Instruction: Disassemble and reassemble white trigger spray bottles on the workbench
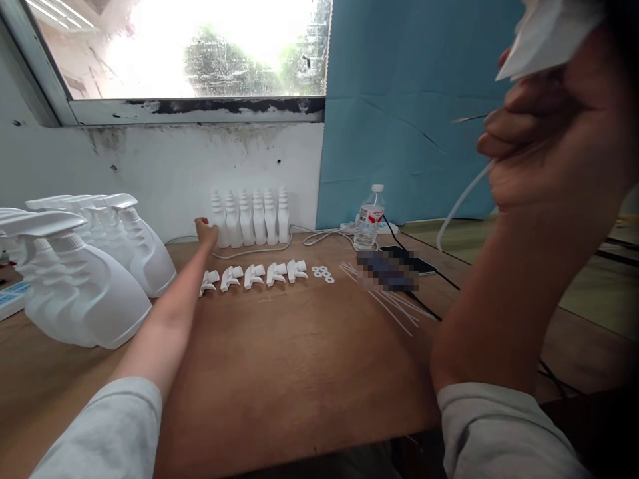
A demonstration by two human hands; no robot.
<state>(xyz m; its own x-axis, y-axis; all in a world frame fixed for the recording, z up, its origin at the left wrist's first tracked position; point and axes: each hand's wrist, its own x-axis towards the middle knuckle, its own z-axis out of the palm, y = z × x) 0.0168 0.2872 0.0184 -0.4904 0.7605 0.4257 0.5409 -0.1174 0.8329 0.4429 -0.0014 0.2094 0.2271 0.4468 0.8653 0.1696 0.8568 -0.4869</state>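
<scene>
My left hand [207, 234] reaches far across the table, with its fingers curled at the leftmost white bottle [219, 223] of an upright row against the wall. How far the fingers wrap around that bottle is partly hidden. High at the right, close to the camera, my right hand [544, 126] is closed around a white spray trigger head [554, 40], cut off by the frame's top. A white dip tube [462, 199] curves down below this fist, and a thin metal tip [469, 119] pokes out between the fingers.
White trigger heads [254, 275] lie in a row beside small white rings [322, 273] and several thin tubes [392, 303]. Assembled spray bottles [94, 293] stand left. A water bottle [369, 219], a blurred-out object [387, 271] and cables occupy the back right.
</scene>
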